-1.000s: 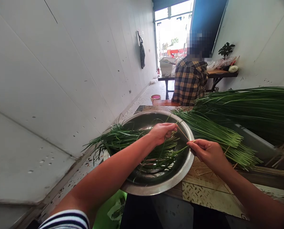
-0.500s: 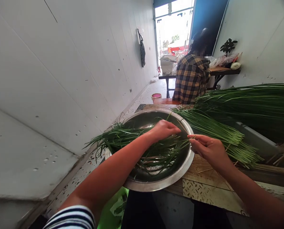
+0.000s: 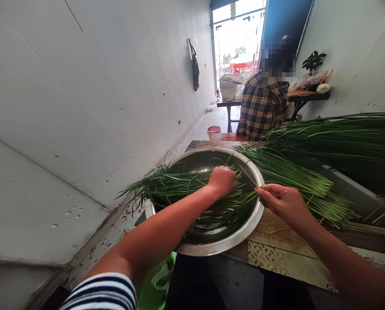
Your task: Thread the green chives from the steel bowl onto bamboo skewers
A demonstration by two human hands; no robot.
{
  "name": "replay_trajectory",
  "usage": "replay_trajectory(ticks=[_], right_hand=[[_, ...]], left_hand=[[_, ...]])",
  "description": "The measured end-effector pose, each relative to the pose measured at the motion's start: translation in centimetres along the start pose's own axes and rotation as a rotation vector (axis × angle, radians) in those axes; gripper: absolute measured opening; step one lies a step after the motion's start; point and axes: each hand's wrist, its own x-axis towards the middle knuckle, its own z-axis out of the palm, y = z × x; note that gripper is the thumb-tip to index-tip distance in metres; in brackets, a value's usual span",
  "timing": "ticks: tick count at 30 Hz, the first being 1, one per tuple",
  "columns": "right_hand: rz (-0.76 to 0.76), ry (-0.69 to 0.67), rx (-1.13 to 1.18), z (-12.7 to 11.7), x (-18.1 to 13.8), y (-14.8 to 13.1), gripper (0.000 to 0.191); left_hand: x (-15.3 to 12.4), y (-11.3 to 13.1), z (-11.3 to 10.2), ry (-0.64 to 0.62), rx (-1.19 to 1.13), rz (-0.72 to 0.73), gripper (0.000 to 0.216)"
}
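Observation:
A wide metal basin (image 3: 226,246) holds a heap of garlic chives (image 3: 176,183), their leaf tips hanging over its left rim. My left hand (image 3: 223,180) is down in the basin with its fingers curled round the chives near the stem ends; the fingertips are hidden. At the right rim, my right hand (image 3: 281,199) pinches a thin bamboo skewer (image 3: 248,175) between thumb and fingers. The skewer points up and left over the basin. A few chive stems (image 3: 248,199) reach to the same fingertips.
Bundled chives (image 3: 302,183) lie right of the basin on the patterned tabletop (image 3: 276,260), with more chives (image 3: 350,135) piled behind. A light plastic bin edge (image 3: 350,183) shows between them. A person in a plaid shirt (image 3: 260,105) sits ahead. A green bag (image 3: 155,286) is below.
My left hand has moved left and down from beside the right fingertips to the chive stems, its fingers curling in. My right hand stays at the rim with the skewer.

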Motion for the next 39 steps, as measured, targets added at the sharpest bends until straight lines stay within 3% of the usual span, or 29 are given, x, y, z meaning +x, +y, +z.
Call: replay_trajectory(ticks=[8,13,16,19,23,26,33,39], right_hand=[[-0.013,-0.006,-0.016,-0.1,0.1,0.4,0.039],[-0.027,-0.017,-0.017,-0.2,0.3,0.8,0.040],[-0.035,-0.025,-0.022,-0.2,0.4,1.1,0.041],[-0.030,-0.035,-0.016,-0.3,0.5,1.3,0.040],[-0.031,-0.050,-0.005,-0.4,0.6,1.6,0.039],[-0.038,-0.053,-0.017,-0.4,0.6,1.5,0.039],[-0.042,-0.019,-0.019,-0.2,0.4,1.2,0.038],[-0.043,-0.018,-0.031,-0.3,0.4,1.3,0.039]], left_hand=[[0.3,0.7,1.4,0.096,-0.047,0.118,0.026],[0.5,0.3,-0.9,0.021,-0.233,-0.092,0.019],[0.5,-0.4,-2.0,0.065,-0.462,-0.164,0.018],[0.5,-0.9,-2.0,0.107,-0.836,-0.268,0.020],[0.6,-0.7,-1.6,0.033,-1.379,-0.367,0.018],[0.5,-0.3,-2.0,0.022,-1.572,-0.383,0.012],[0.4,-0.4,-2.7,-0.083,-1.721,-0.481,0.008],[0.5,-0.9,-2.4,-0.181,-1.771,-0.475,0.011]])
